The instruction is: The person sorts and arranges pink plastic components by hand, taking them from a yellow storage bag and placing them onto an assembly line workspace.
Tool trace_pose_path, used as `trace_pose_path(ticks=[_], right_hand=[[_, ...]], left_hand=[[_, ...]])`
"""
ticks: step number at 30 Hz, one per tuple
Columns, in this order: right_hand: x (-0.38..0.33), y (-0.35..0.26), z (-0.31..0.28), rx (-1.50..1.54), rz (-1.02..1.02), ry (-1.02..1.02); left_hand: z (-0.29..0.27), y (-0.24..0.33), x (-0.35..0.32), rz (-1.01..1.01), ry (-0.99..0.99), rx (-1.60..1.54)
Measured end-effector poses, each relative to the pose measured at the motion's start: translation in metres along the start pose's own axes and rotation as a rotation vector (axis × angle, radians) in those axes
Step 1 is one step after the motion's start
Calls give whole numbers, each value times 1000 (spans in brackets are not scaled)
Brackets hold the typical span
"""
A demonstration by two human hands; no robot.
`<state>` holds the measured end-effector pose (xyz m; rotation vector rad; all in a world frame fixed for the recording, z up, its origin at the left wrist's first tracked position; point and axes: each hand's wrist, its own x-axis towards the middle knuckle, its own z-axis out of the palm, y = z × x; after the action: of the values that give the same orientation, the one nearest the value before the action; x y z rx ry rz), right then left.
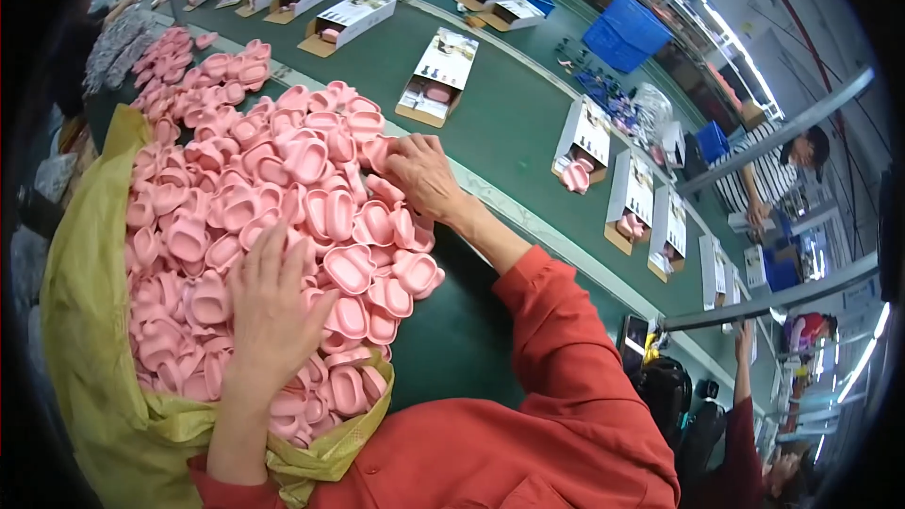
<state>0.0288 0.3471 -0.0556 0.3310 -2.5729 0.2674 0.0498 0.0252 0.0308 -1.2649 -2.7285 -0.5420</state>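
A big heap of small pink plastic parts (283,217) spills from a yellow-green bag (94,368) onto a green table. My left hand (273,306) lies flat on the heap near its lower middle, fingers spread, pressing on the parts. My right hand (421,174) rests at the heap's upper right edge, fingers curled down onto the pink parts there; whether it grips one is hidden. Both arms wear red sleeves.
A green conveyor belt (500,123) runs past the heap, carrying several open white cartons (438,75), some with pink parts inside. Blue crates (627,33) stand beyond it. Other people work at the right, one in a striped shirt (759,179).
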Motion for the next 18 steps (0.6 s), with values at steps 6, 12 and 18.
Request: trace_pose_path(ticks=[6, 12, 18], right_hand=[[-9, 22, -29, 136, 86, 186], [-24, 99, -64, -93, 256, 85], [-22, 123, -61, -508, 310, 255]], left_hand=[[-6, -6, -9, 39, -21, 89], [-8, -10, -9, 35, -49, 38], [-7, -14, -8, 25, -50, 25]])
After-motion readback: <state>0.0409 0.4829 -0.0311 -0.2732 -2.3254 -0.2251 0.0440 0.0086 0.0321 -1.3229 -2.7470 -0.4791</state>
